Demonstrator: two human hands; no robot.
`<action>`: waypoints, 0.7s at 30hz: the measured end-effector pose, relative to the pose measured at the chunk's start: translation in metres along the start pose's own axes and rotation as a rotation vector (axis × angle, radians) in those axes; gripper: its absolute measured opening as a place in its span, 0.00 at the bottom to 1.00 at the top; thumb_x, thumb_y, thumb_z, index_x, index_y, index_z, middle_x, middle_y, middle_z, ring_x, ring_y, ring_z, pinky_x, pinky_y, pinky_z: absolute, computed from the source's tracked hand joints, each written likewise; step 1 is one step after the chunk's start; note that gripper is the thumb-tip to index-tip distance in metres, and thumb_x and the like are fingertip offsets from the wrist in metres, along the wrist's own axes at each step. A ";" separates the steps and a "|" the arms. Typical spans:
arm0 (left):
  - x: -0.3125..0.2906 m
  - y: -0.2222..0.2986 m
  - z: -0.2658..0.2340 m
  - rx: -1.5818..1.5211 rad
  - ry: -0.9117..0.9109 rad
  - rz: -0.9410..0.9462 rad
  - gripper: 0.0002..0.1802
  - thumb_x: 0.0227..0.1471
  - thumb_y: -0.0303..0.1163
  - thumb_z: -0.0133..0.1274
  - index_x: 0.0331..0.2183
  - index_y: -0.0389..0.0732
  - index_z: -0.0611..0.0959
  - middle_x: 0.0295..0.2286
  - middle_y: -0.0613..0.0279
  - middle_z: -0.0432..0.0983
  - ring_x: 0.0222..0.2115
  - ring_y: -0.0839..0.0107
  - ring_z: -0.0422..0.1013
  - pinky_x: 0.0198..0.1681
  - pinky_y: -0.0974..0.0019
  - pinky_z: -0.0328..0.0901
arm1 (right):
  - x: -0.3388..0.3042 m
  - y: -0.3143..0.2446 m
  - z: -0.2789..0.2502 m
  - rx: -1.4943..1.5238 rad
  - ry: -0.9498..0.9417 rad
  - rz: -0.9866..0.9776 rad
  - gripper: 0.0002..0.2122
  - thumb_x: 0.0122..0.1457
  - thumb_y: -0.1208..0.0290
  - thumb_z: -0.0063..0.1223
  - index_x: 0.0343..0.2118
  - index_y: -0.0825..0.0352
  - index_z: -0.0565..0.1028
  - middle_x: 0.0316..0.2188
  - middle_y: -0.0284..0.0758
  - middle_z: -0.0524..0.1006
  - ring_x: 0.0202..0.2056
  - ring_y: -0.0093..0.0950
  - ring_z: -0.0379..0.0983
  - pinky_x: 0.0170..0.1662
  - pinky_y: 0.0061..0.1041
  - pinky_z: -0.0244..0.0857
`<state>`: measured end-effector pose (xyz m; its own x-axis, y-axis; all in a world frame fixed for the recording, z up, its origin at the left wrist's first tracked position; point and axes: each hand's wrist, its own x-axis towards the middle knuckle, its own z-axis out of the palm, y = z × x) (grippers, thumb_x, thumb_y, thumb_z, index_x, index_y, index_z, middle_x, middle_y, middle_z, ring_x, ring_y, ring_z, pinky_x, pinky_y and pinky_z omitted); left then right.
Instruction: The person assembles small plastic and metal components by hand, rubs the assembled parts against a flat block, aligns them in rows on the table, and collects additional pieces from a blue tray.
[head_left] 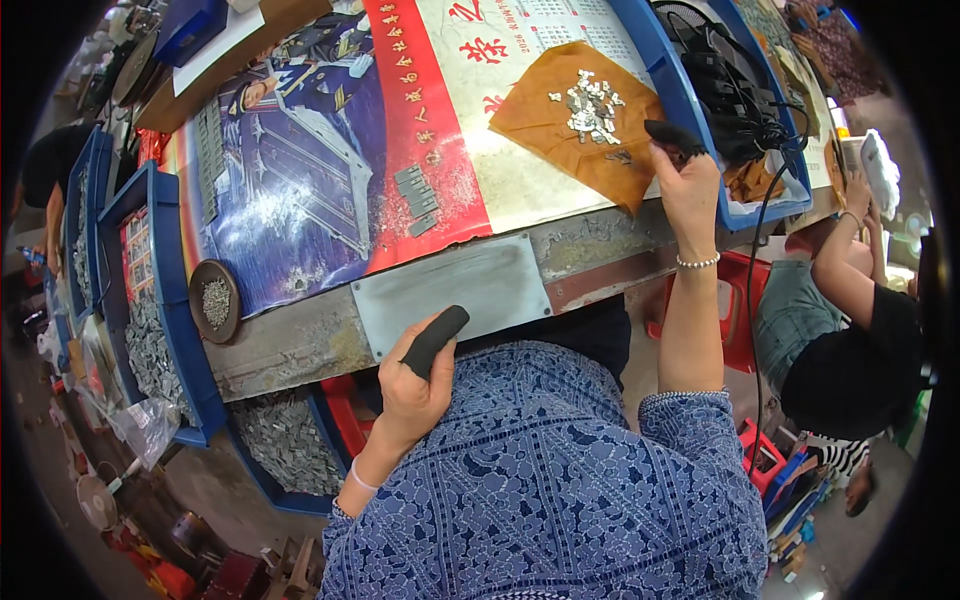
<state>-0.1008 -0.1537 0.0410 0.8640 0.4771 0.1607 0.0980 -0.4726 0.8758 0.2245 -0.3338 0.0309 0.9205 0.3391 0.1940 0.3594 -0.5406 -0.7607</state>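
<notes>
My left hand (414, 392) is over the front of a grey metal plate (455, 292) at the bench edge. A black sleeve (436, 340) covers its index finger. The thumb presses against that sleeve and the other fingers curl in; anything pinched there is hidden. My right hand (690, 190) reaches forward beside the right edge of a brown cloth (530, 120), its thumb close to a black-sleeved finger (675, 138). I cannot make out anything between them. On the cloth lies a heap of small shiny metal pieces (594, 108), left of this hand.
A blue tray (700, 110) with black items and a cable adjoins my right hand. Grey strips (416, 190) lie on the poster-covered bench. At left are a brown dish (232, 320) of small bits and blue bins (190, 330) of grey pieces. Another person (850, 340) sits at right.
</notes>
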 end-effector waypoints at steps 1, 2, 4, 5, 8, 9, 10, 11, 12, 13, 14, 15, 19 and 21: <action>0.001 0.000 0.002 -0.006 -0.019 0.004 0.15 0.53 0.14 0.55 0.44 0.32 0.82 0.39 0.46 0.81 0.36 0.55 0.79 0.38 0.64 0.72 | -0.003 0.001 0.000 0.031 -0.037 0.002 0.10 0.60 0.78 0.57 0.44 0.71 0.81 0.34 0.32 0.83 0.33 0.16 0.74 0.39 0.16 0.68; 0.002 0.000 0.003 -0.013 -0.040 0.008 0.15 0.52 0.14 0.55 0.44 0.32 0.82 0.39 0.47 0.81 0.36 0.55 0.79 0.38 0.63 0.72 | -0.005 0.004 0.001 0.028 -0.035 0.005 0.10 0.60 0.78 0.57 0.44 0.71 0.81 0.34 0.32 0.83 0.33 0.16 0.74 0.39 0.16 0.68; 0.004 0.001 0.007 -0.015 -0.060 0.018 0.16 0.52 0.14 0.55 0.44 0.32 0.82 0.38 0.47 0.81 0.35 0.55 0.78 0.38 0.63 0.72 | -0.008 0.007 0.006 0.049 -0.051 -0.081 0.10 0.58 0.76 0.57 0.43 0.68 0.82 0.30 0.37 0.84 0.28 0.18 0.76 0.32 0.20 0.68; 0.005 0.001 0.009 -0.013 -0.074 0.028 0.16 0.51 0.15 0.56 0.44 0.33 0.82 0.38 0.47 0.81 0.35 0.55 0.78 0.38 0.62 0.72 | -0.010 0.004 0.007 0.031 -0.070 -0.079 0.10 0.58 0.76 0.58 0.43 0.68 0.82 0.30 0.38 0.83 0.27 0.21 0.76 0.33 0.22 0.68; 0.009 0.001 0.012 -0.009 -0.092 0.060 0.16 0.51 0.15 0.56 0.44 0.33 0.83 0.38 0.48 0.81 0.35 0.54 0.78 0.39 0.62 0.71 | -0.012 0.000 0.015 -0.075 -0.123 -0.180 0.10 0.57 0.76 0.59 0.42 0.67 0.82 0.29 0.38 0.80 0.27 0.28 0.76 0.34 0.25 0.69; 0.010 0.002 0.013 -0.008 -0.093 0.060 0.16 0.51 0.15 0.56 0.44 0.33 0.83 0.38 0.48 0.81 0.35 0.54 0.78 0.39 0.62 0.71 | -0.012 -0.001 0.017 -0.074 -0.123 -0.178 0.10 0.57 0.76 0.59 0.42 0.67 0.82 0.29 0.38 0.80 0.27 0.28 0.76 0.34 0.25 0.69; 0.010 0.003 0.013 -0.012 -0.100 0.052 0.16 0.51 0.16 0.56 0.44 0.33 0.83 0.38 0.49 0.81 0.35 0.54 0.78 0.39 0.62 0.71 | -0.011 -0.004 0.018 -0.166 -0.127 -0.266 0.09 0.56 0.76 0.59 0.41 0.67 0.81 0.30 0.39 0.79 0.29 0.32 0.75 0.35 0.28 0.69; 0.010 0.003 0.014 -0.016 -0.105 0.042 0.16 0.51 0.16 0.56 0.44 0.34 0.83 0.38 0.49 0.81 0.35 0.54 0.77 0.39 0.62 0.71 | -0.011 -0.007 0.019 -0.257 -0.132 -0.354 0.09 0.56 0.76 0.59 0.39 0.67 0.81 0.30 0.40 0.78 0.32 0.35 0.75 0.36 0.31 0.69; 0.010 0.003 0.014 -0.014 -0.105 0.039 0.16 0.51 0.16 0.56 0.44 0.34 0.83 0.38 0.49 0.81 0.35 0.54 0.77 0.39 0.62 0.71 | -0.010 -0.008 0.020 -0.348 -0.137 -0.442 0.08 0.55 0.77 0.58 0.38 0.67 0.81 0.30 0.41 0.77 0.34 0.39 0.74 0.38 0.34 0.69; 0.010 0.002 0.014 -0.011 -0.100 0.042 0.16 0.51 0.16 0.56 0.44 0.34 0.83 0.38 0.49 0.81 0.35 0.54 0.77 0.39 0.61 0.71 | -0.010 -0.010 0.020 -0.346 -0.139 -0.443 0.08 0.55 0.77 0.58 0.38 0.67 0.81 0.30 0.41 0.77 0.34 0.39 0.74 0.38 0.34 0.69; 0.010 0.001 0.014 -0.007 -0.095 0.046 0.16 0.51 0.16 0.56 0.44 0.34 0.83 0.38 0.49 0.81 0.35 0.54 0.77 0.39 0.61 0.71 | -0.009 -0.011 0.020 -0.422 -0.150 -0.477 0.09 0.55 0.77 0.58 0.40 0.66 0.80 0.32 0.41 0.77 0.34 0.41 0.73 0.38 0.35 0.68; 0.009 0.000 0.014 -0.005 -0.093 0.043 0.16 0.51 0.16 0.56 0.44 0.34 0.83 0.38 0.49 0.81 0.35 0.54 0.77 0.39 0.61 0.71 | -0.008 -0.012 0.021 -0.498 -0.160 -0.512 0.10 0.55 0.77 0.58 0.41 0.66 0.80 0.33 0.42 0.78 0.35 0.43 0.73 0.39 0.37 0.67; 0.009 -0.002 0.016 -0.014 -0.078 0.053 0.16 0.51 0.16 0.56 0.44 0.34 0.83 0.37 0.49 0.81 0.34 0.54 0.77 0.38 0.61 0.71 | -0.003 -0.007 0.023 -0.557 -0.185 -0.531 0.10 0.55 0.78 0.57 0.41 0.67 0.79 0.32 0.43 0.77 0.34 0.43 0.73 0.38 0.38 0.67; 0.009 -0.002 0.016 -0.017 -0.073 0.049 0.16 0.51 0.16 0.56 0.44 0.34 0.83 0.37 0.50 0.81 0.34 0.54 0.77 0.38 0.61 0.71 | -0.001 -0.014 0.023 -0.462 -0.180 -0.484 0.06 0.55 0.77 0.56 0.36 0.69 0.79 0.30 0.43 0.77 0.35 0.41 0.73 0.39 0.37 0.69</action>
<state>-0.0850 -0.1602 0.0333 0.9012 0.3984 0.1705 0.0471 -0.4812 0.8753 0.2148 -0.3089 0.0273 0.6147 0.7259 0.3087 0.7885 -0.5553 -0.2644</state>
